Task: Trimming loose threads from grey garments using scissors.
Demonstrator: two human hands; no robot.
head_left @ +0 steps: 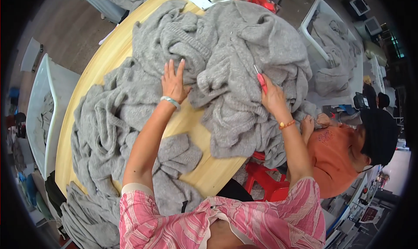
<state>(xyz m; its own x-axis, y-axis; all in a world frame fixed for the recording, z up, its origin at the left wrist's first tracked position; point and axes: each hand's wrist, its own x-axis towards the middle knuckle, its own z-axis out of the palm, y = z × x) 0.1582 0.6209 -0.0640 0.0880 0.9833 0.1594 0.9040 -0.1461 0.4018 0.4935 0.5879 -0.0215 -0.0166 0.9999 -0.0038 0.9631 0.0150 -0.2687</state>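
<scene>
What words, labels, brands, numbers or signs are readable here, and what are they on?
None can be read clearly.
White paper on the table: any print is too small to read.
Purple marking on the orange shirt: too blurred to tell if it is lettering.
Gray knitwear: no writing seen.
Pink-handled tool in the right hand: no writing seen.

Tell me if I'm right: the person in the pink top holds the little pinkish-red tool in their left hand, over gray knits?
Wrong hand: the head view shows the little pinkish-red tool in the right hand, over the gray knits.
</scene>
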